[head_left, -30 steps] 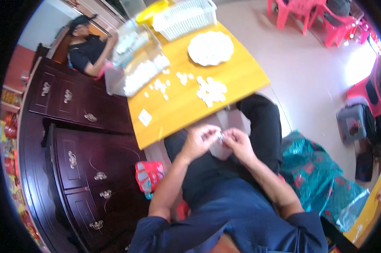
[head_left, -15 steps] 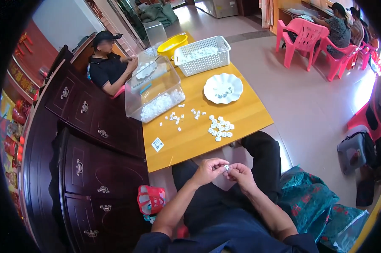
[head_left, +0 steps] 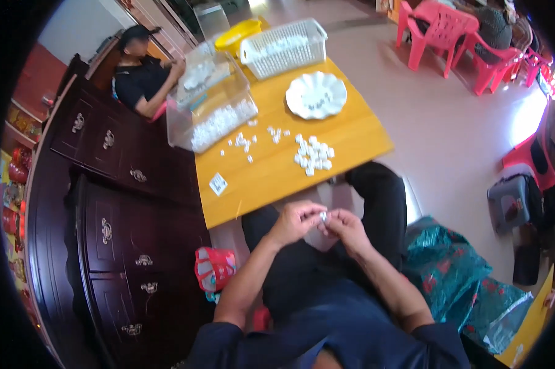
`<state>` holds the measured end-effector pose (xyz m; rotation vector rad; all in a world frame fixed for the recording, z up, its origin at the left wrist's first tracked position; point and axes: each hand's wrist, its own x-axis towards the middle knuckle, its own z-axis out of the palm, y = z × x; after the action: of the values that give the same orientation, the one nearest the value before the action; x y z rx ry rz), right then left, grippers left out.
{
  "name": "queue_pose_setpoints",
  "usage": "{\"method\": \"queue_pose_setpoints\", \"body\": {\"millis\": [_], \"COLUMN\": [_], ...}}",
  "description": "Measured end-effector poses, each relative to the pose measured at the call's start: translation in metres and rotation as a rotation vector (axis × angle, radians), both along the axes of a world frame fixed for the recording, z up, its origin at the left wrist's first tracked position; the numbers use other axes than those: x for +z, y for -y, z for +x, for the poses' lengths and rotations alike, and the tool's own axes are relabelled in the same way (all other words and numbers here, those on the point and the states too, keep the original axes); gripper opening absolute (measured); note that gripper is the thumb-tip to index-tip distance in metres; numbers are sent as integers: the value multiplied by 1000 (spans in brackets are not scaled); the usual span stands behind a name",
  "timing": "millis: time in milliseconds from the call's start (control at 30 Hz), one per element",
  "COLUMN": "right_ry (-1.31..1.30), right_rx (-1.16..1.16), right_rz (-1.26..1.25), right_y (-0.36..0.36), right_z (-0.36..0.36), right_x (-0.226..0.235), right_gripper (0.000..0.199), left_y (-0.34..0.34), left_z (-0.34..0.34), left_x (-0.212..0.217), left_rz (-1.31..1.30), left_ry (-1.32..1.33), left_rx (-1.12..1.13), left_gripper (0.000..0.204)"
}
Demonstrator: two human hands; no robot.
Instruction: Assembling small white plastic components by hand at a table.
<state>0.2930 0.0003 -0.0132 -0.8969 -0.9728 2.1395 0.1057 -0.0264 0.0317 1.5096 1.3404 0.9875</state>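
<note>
Above my lap, just off the table's near edge, my left hand [head_left: 294,222] and my right hand [head_left: 345,229] meet with pinched fingers. Between their fingertips is a small white plastic piece [head_left: 323,216], gripped from both sides; its details are too small to make out. A cluster of similar white pieces [head_left: 313,155] lies near the front right of the yellow wooden table [head_left: 265,178]. Smaller white bits [head_left: 244,142] are scattered left of it. Behind the cluster stands a white scalloped plate [head_left: 302,109] with small dark-looking bits in it.
A clear bin [head_left: 179,126] of white pieces, a white perforated basket [head_left: 283,61] and a yellow basin [head_left: 228,42] stand farther back. A co-worker [head_left: 139,77] sits at the left. Dark drawers [head_left: 142,209] flank my left; green bags [head_left: 443,264] lie at my right.
The whole view has shifted, with the table and things on it appearing higher and a little to the left. Both hands still pinch the small white piece.
</note>
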Motion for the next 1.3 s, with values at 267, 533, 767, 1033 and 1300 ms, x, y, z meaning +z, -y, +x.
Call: {"method": "queue_pose_setpoints", "body": {"millis": [267, 533, 767, 1033, 1300], "right_ry": [-33, -3, 8, 6, -9], "right_rx": [-7, 27, -3, -6, -9], "right_rz": [-45, -39, -16, -14, -88], "right_y": [-7, -4, -5, -6, -2], "right_z": [-3, 1, 1, 1, -1], "right_x": [-2, 2, 1, 1, -4], "right_gripper": [14, 9, 9, 9, 11], "left_y": [-3, 0, 0, -1, 2], "left_z": [-7, -6, -2, -2, 3], "left_x": [3, 0, -4, -4, 6], "left_rz": [-60, -128, -135, -119, -24], "left_ry": [-16, 24, 125, 86, -147], "left_rx": [-67, -54, -19, -21, -53], "left_gripper": [25, 25, 22, 20, 36]}}
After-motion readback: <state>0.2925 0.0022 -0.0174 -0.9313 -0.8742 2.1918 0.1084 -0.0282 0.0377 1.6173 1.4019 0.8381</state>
